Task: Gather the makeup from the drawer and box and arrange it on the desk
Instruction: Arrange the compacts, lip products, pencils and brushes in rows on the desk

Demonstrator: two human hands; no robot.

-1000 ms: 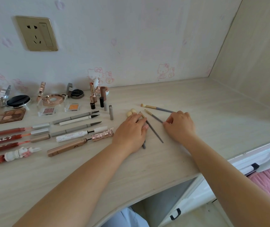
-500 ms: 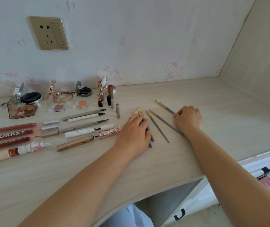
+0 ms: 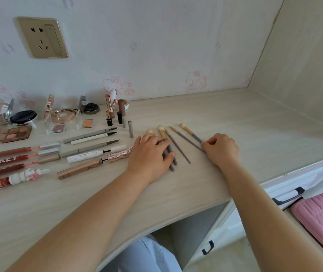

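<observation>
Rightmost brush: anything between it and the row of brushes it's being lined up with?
Nothing visible. The right hand pinches the rightmost brush at its handle end; only bare desk lies between it and the thin brush beside it. The left hand rests flat on the two leftmost brushes.

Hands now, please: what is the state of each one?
Left hand: open, fingers flat on two brushes.
Right hand: pinching the end of the rightmost brush.

Single head-worn view, looking forward and down from above the desk's (image 3: 205,185) near edge. Faces the back wall (image 3: 156,46) and far right corner, close over the surface.
</observation>
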